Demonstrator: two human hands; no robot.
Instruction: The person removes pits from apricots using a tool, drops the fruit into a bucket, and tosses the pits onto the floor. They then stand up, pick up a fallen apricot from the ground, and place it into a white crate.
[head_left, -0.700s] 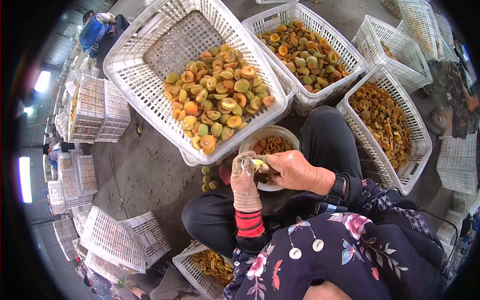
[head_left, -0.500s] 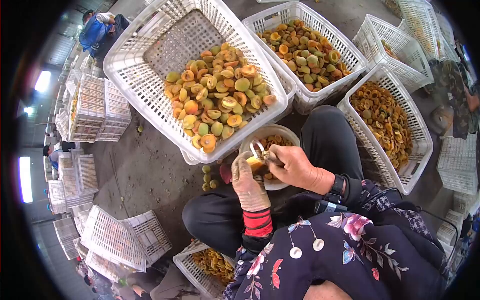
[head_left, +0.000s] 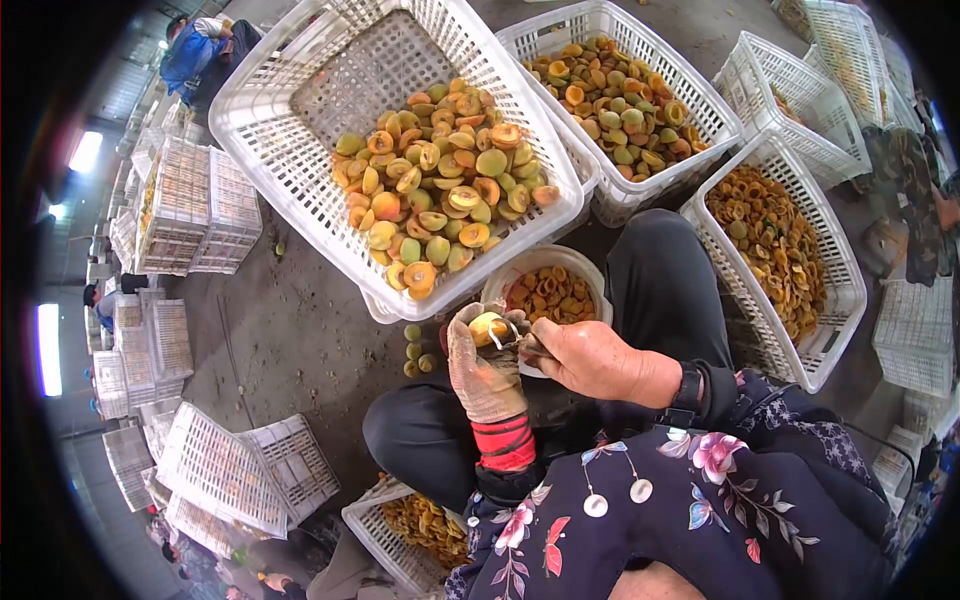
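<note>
My left hand [head_left: 483, 370], in a soiled work glove, is closed around an apricot piece [head_left: 486, 327] with its pale orange side showing. Bare and curled shut, my right hand [head_left: 605, 362] grips a hand tool with a curved metal loop blade [head_left: 500, 333]. The loop rests right at the fruit, and its handle is mostly covered by my fingers. Just beyond both hands, a white bucket [head_left: 604, 285] contains small orange-brown fruit pieces. A large white crate [head_left: 440, 291] of halved apricots [head_left: 440, 180] tilts toward me above the hands.
More white crates of fruit stand to the right, one [head_left: 520, 45] behind and another [head_left: 835, 360] beside my knee. A further crate [head_left: 375, 520] is by my left leg. Several green fruits [head_left: 413, 350] lie on the floor. Stacked crates [head_left: 185, 205] and other people [head_left: 190, 60] are at left.
Both hands have drawn slightly to the left and down, away from over the bucket. The left hand has turned, bringing the fruit's pale side up, and the loop blade now points left.
</note>
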